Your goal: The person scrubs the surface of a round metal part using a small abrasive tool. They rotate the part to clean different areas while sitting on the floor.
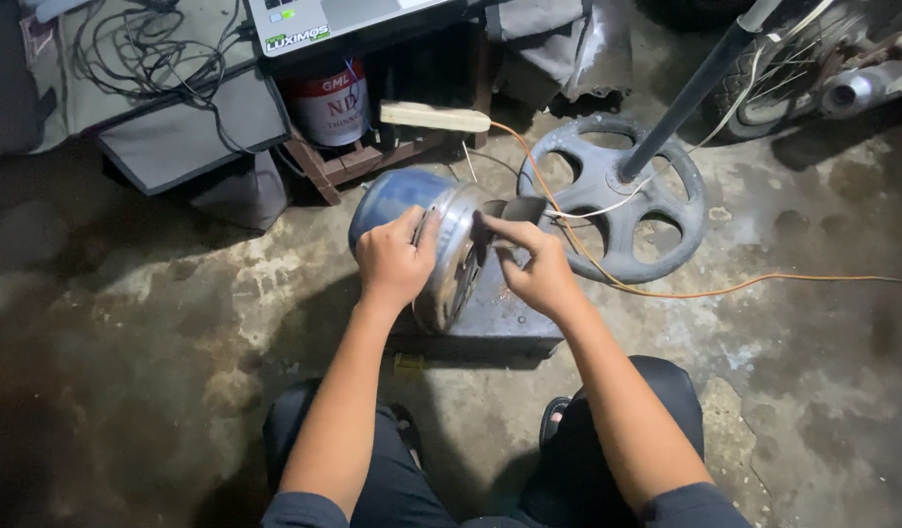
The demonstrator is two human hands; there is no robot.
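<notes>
A shiny metal wheel rim [397, 198] stands on edge on a dark block [505, 318] in front of my knees. My left hand [394, 262] grips its upper edge, fingers curled over the lip. My right hand [537, 269] pinches a small grey folded sheet, like sandpaper [521, 208], and presses it against the rim's open face. Both forearms reach forward from my lap.
A dark spoked round base with an upright pole [617, 191] stands just right of the rim. An orange cable [725, 290] runs across the concrete floor. A red-and-white can [331, 103] sits under a wooden frame behind, beside a wooden stick [433, 116]. Motorcycle parts lie at the top right.
</notes>
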